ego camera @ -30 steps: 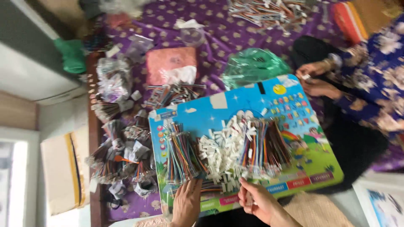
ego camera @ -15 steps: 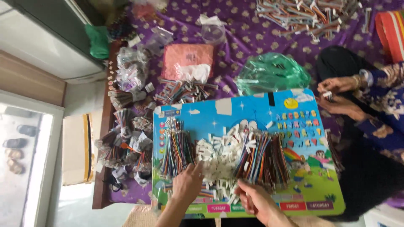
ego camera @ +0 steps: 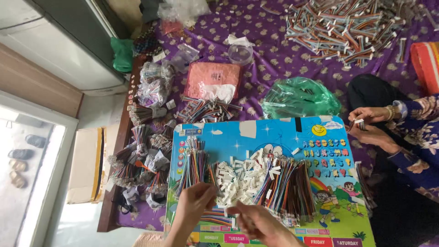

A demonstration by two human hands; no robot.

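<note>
Your left hand point(ego camera: 194, 203) is curled on the near end of the wire bundle point(ego camera: 194, 167), fingers closed round a few strands. Your right hand point(ego camera: 256, 222) is loosely cupped, prob. pinching sth small; can't tell what. White connectors point(ego camera: 238, 178) lie piled just beyond both hands, a second wire bundle point(ego camera: 288, 185) right of them. Finished-looking cables point(ego camera: 352, 27) heaped far off; plenty left on the board point(ego camera: 274, 132).

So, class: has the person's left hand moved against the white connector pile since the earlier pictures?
Cannot tell: the camera shifted. The left hand sits left of the white connector pile, as before.
</note>
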